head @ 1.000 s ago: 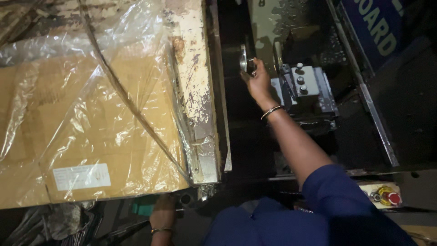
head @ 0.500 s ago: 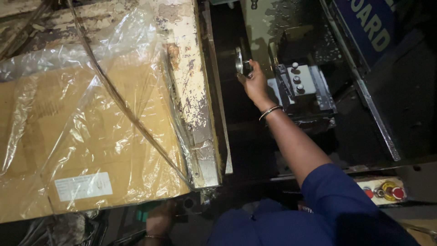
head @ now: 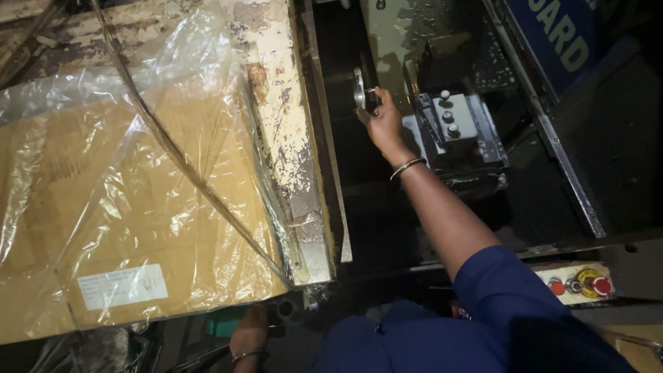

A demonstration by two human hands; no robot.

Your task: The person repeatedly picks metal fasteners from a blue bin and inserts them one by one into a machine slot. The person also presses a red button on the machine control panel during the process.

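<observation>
Head view, looking down at a machine and the desk beside it. Nearest, at the bottom edge, the left hand [head: 250, 338] hangs low in shadow beside a green object [head: 222, 322]; a bangle [head: 247, 356] shows at its wrist, but whether its fingers are spread or closed cannot be told. To the near right, a control panel [head: 574, 283] carries red and yellow buttons. The blue sleeve [head: 511, 304] leads up along the bare right forearm to a second bangle [head: 407, 166].

Left of the arm, the desk [head: 290, 138], its paint badly chipped, bears a flat cardboard box [head: 124, 221] under loose clear plastic [head: 83, 97]; a white label [head: 122, 286] sits on the box's near corner, and a dark strap [head: 179, 159] crosses it diagonally.

Farther in, the right hand [head: 381, 123] is closed on the crank handle of a small metal handwheel [head: 359, 88]. The wheel stands on edge, seen nearly edge-on, with its long axis running near to far and its handle projecting right into the fingers. It lies at the far left tip of the hand, touching it, in the dark channel between the desk and the machine. Just right of the hand is a grey tool block [head: 456, 128] with pale round bolt heads on top. The right hand is the one at the wheel; the left is well apart from it. Farthest right, a blue sign [head: 559, 41] leans at an angle.
</observation>
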